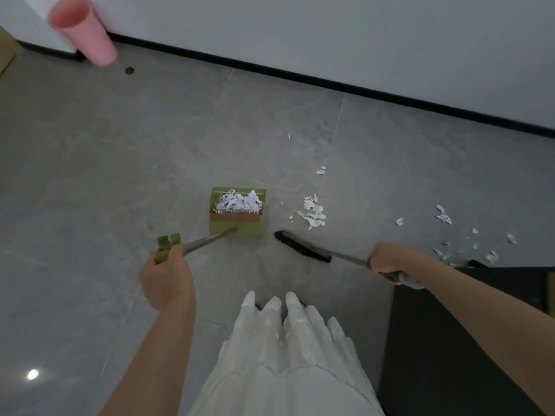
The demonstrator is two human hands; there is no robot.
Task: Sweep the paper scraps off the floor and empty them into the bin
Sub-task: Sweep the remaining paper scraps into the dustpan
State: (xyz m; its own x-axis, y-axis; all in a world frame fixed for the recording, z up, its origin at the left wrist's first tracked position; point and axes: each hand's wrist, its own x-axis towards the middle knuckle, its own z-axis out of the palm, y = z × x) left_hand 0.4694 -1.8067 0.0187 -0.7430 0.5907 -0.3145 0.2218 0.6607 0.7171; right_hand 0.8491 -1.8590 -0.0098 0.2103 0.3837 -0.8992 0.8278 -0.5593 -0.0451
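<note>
We grip the green dustpan handle in our left hand, pan already heaped with scraps. Right hand clasps the broom. Loose paper scraps lie just right of the pan; pink bin stands by the wall.

Indoor room, home or office not told: grey tiled floor, white wall with black skirting seen beyond hands
</note>
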